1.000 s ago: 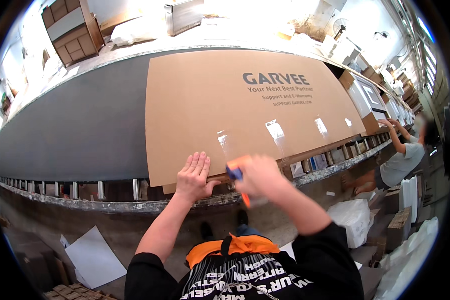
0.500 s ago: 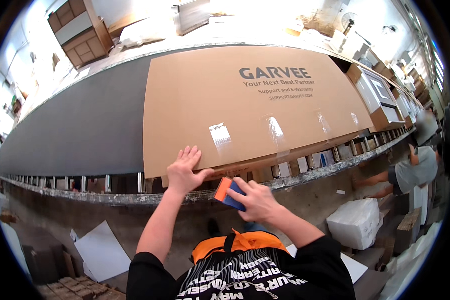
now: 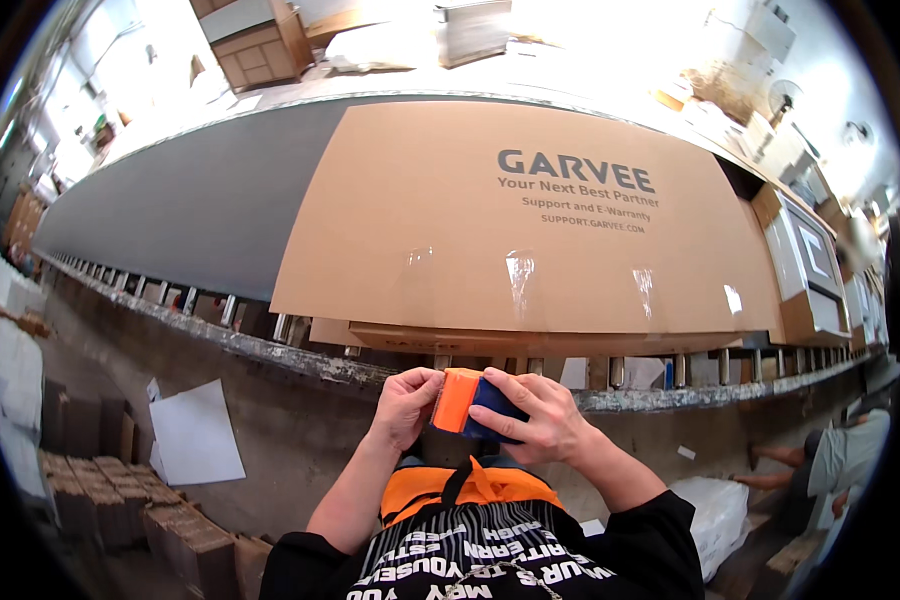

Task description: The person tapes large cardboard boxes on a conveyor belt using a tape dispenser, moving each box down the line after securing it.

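My right hand (image 3: 540, 418) is closed around the blue side of a small orange-and-blue tape dispenser (image 3: 458, 398) in front of my body. Closed fingers of my left hand (image 3: 407, 408) grip at the dispenser's orange edge; a loose tape end there is too small to make out. Just beyond both hands lies a large, flat brown carton (image 3: 400, 200) with dark printing. Several clear tape strips (image 3: 519, 278) run over its near edge. Neither hand touches the carton.
The carton rests on a roller conveyor (image 3: 270, 345) with a dark grey surface (image 3: 190, 190) at left. White-and-brown furniture (image 3: 808, 262) stands at right. Stacked cardboard (image 3: 185, 535) and a white panel (image 3: 196, 432) lie lower left. A wrapped white bundle (image 3: 712, 515) and another person (image 3: 850, 455) are lower right.
My left hand has left the carton's near edge and come to the tape dispenser. The dispenser, in my right hand, is now held between both hands. The view has shifted.
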Demonstrator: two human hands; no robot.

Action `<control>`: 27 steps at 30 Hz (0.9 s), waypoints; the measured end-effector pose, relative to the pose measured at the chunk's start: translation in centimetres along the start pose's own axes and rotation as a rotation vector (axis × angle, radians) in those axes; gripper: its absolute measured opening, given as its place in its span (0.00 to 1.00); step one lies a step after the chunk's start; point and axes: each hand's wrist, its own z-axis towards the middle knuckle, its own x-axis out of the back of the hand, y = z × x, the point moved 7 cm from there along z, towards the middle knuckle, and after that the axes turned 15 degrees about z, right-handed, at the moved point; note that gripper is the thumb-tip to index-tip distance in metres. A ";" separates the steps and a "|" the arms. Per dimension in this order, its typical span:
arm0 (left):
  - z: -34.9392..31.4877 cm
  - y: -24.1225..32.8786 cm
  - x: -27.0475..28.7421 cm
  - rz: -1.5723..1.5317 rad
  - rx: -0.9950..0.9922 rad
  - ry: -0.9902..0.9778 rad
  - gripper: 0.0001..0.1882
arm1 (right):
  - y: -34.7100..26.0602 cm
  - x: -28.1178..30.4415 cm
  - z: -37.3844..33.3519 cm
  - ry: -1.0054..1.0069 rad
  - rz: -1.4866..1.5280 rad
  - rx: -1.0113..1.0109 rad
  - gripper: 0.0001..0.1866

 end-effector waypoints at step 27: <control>2.5 6.3 12.5 0.967 -0.540 1.298 0.25 | 7.4 3.3 2.8 -0.510 -0.295 -0.204 0.27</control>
